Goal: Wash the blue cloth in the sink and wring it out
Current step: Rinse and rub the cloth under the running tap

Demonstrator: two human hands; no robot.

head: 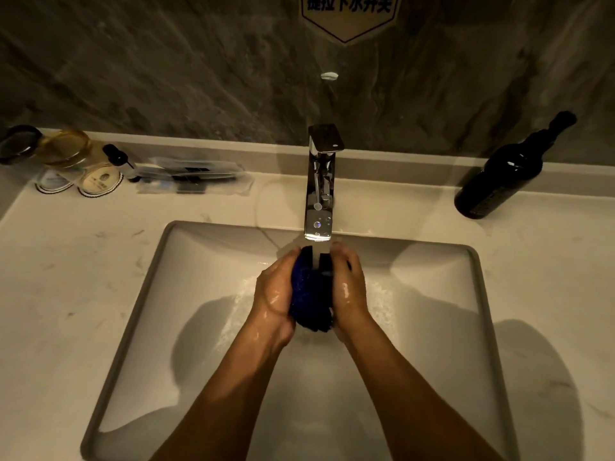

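Observation:
The blue cloth (pixel 311 291) is bunched into a dark wet wad over the middle of the white sink (pixel 432 294). My left hand (pixel 276 294) presses it from the left and my right hand (pixel 349 284) from the right, both wet and closed around it. A stream of water falls from the chrome faucet (pixel 320 194) straight onto the top of the cloth. Most of the cloth is hidden between my palms.
A dark bottle (pixel 499 174) stands on the counter at the back right. At the back left are glass cups (pixel 68 151) on paper coasters, a small pump bottle (pixel 118 158) and wrapped toiletry packets (pixel 193 176). A stone wall rises behind the counter.

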